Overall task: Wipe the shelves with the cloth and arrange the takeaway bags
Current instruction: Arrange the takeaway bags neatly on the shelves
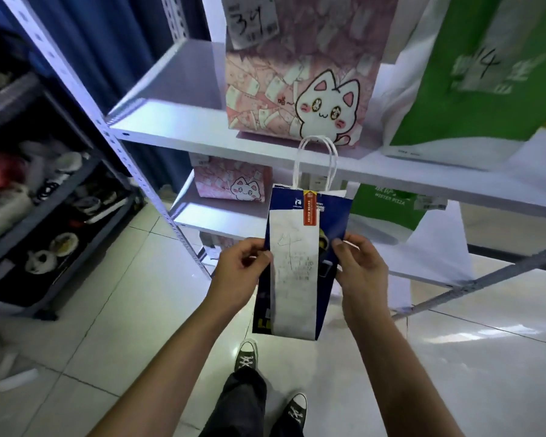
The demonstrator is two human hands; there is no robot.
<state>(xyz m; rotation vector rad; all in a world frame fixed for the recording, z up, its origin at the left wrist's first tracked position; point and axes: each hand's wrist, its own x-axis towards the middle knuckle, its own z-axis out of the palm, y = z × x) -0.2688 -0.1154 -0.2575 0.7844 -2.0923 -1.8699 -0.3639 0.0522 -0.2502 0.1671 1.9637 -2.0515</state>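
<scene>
The blue paper bag is tall and thin, with one white string handle and a long white receipt stuck down its front under a small red tag. The left hand and the right hand hold it by its sides, fingers clamped on it, in front of the white shelf. On that shelf stand one pink cat bag and one green bag. Below it sits one smaller pink cat bag.
</scene>
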